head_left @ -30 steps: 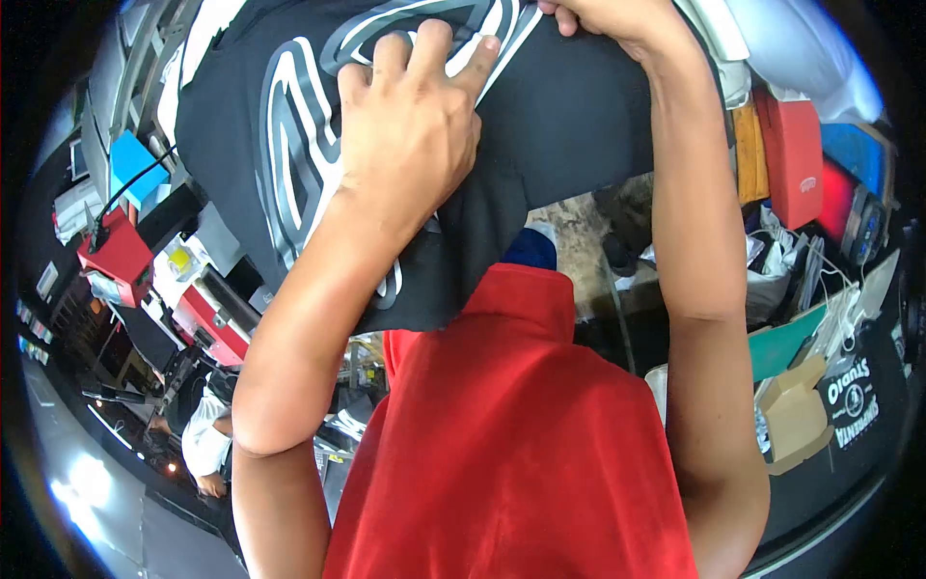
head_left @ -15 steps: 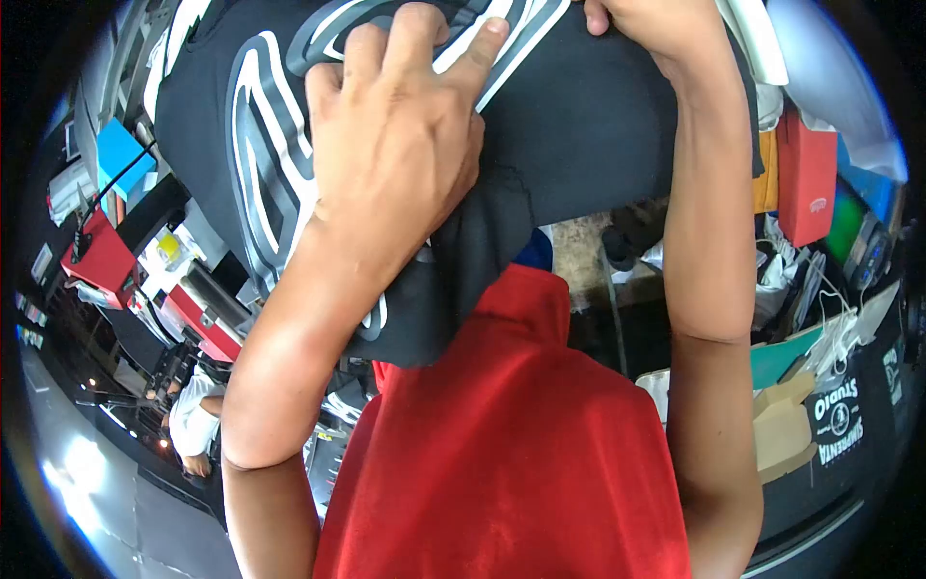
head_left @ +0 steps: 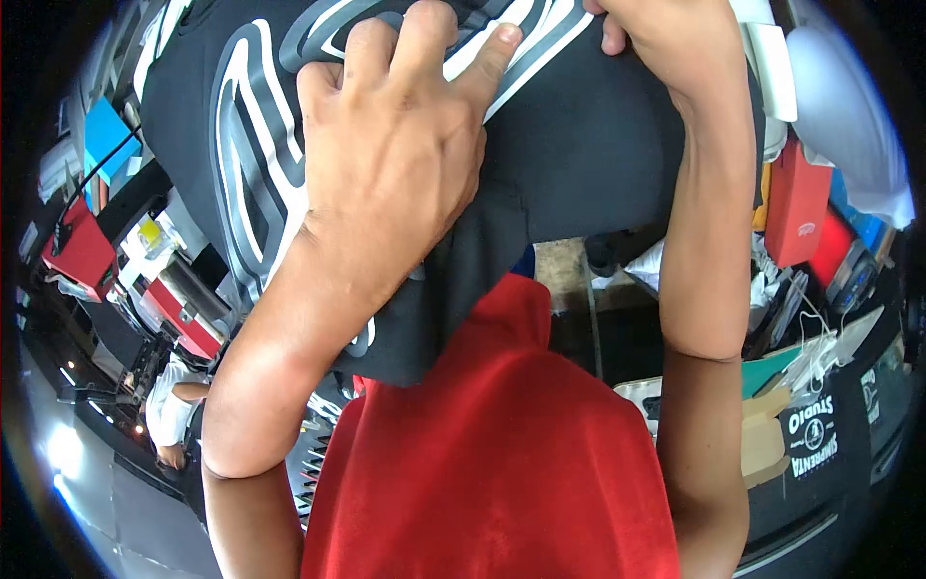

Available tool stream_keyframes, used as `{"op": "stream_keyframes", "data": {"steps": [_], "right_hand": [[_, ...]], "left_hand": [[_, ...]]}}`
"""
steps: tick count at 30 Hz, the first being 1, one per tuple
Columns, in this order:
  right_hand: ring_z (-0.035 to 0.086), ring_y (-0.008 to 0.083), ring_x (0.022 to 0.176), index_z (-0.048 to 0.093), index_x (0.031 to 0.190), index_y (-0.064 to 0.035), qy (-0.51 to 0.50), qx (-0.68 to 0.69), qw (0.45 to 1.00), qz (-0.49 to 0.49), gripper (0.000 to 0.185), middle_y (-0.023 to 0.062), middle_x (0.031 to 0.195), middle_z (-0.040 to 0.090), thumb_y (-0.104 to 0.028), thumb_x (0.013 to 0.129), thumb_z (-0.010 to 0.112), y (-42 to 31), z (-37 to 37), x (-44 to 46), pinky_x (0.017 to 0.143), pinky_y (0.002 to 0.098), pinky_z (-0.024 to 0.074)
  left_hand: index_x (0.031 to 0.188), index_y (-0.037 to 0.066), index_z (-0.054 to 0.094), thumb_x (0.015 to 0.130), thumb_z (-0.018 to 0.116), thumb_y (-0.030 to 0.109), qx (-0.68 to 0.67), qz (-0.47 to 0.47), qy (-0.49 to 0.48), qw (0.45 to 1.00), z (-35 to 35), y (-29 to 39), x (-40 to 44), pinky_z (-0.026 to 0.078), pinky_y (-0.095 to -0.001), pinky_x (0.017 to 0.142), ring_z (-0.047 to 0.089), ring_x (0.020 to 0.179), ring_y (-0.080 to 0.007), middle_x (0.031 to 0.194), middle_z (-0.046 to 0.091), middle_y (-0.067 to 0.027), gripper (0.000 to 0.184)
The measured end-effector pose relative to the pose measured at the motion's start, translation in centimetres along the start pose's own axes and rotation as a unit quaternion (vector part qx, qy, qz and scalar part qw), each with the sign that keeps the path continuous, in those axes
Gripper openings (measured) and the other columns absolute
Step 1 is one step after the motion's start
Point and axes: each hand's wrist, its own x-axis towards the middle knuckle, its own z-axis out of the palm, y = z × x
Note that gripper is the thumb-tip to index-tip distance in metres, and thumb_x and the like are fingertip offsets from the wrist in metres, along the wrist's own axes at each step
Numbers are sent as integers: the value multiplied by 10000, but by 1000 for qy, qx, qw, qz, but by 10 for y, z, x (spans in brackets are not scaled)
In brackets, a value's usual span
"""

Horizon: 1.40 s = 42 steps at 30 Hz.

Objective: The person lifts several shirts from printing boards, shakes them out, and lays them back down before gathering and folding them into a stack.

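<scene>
Black fabric (head_left: 588, 145) with a large grey and white print (head_left: 241, 145) lies across the upper view. My left hand (head_left: 395, 125) rests on it, palm down, fingers apart and thumb stretched over the print; nothing shows in its grasp. At the top edge, my right hand (head_left: 666, 39) is partly cut off by the frame, its visible fingertips curled in beside the end of the print's white stripes. What those fingers pinch is hidden. A loose fold of the fabric hangs over the red cloth (head_left: 492, 444) below.
Red boxes (head_left: 799, 205), an open cardboard box (head_left: 764, 439) and a black surface with white lettering (head_left: 815, 434) are at the right. A blue box (head_left: 104, 140), a red box (head_left: 79, 249) and a person in white (head_left: 171, 410) appear at the left.
The view has shifted, and the fabric's left part now sits farther left and lower. My left hand has moved slightly left with its thumb still over the print; my right hand remains at the top edge.
</scene>
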Motion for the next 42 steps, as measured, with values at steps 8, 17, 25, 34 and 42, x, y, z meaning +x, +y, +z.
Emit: {"op": "stream_keyframes", "data": {"steps": [8, 17, 25, 34, 42], "right_hand": [[518, 59, 465, 664, 793, 2, -9, 52, 998, -18, 164, 21, 628, 622, -127, 872, 727, 5, 0, 0, 429, 188, 373], [601, 136, 484, 533, 942, -9, 60, 142, 988, -1, 307, 103, 716, 639, -266, 915, 699, 9, -6, 4, 380, 225, 422], [668, 139, 731, 658, 1037, 6, 127, 10, 989, -70, 299, 90, 843, 709, -239, 881, 728, 51, 6, -89, 685, 287, 543], [581, 156, 868, 579, 1159, -65, -96, 342, 914, 197, 363, 53, 1054, 639, -328, 908, 593, 18, 114, -131, 801, 317, 475], [555, 204, 887, 554, 1193, -100, -12, 378, 911, 162, 502, 34, 1102, 580, -357, 822, 776, -30, 107, -105, 760, 371, 416]], "left_hand": [[1313, 293, 625, 766, 635, 89, -26, -4, 20, 999, 1, -1, 0, 448, -404, 775, 567, 955, -254, 1121, 559, -72, 583], [1219, 37, 615, 842, 564, 17, -391, -165, 248, 871, -38, -82, -22, 526, -413, 851, 675, 915, -279, 1031, 682, -162, 381], [1274, -21, 499, 954, 614, 411, -778, -382, 163, 471, -22, -253, -149, 490, -391, 949, 603, 1137, -289, 1256, 596, -200, 550], [1515, -22, 172, 677, 873, 248, -312, -208, 137, 917, -51, -68, -148, 399, -433, 1078, 448, 1313, -437, 1409, 436, -327, 1126], [1327, 36, 554, 917, 622, 147, -413, -161, 171, 880, -73, -99, -148, 538, -372, 813, 696, 950, -393, 1003, 683, -286, 430]]}}
